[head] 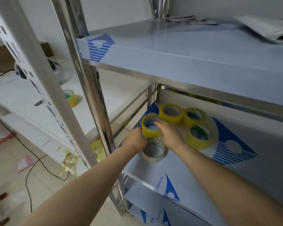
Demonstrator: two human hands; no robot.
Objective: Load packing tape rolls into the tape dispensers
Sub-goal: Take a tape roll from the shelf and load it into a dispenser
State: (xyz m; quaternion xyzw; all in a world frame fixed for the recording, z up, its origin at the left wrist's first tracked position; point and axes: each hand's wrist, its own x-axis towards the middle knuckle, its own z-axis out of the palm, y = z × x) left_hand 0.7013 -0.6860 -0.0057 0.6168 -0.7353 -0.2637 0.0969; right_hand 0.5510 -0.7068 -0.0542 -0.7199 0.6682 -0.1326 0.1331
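Both my left hand (pixel 135 141) and right hand (pixel 170 136) grip one yellow translucent packing-tape roll (pixel 149 128) at the film-covered steel shelf (pixel 178 170) left edge. Fetching step; next, lift it clear.

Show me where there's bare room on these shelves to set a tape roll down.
Bare: the front strip of the middle shelf, between the pale tape roll and the front edge; also the upper shelf, between its blue-striped corner and the blurred papers. Crowded: the back-left corner, where yellow tape rolls cluster around the left hand and right hand.
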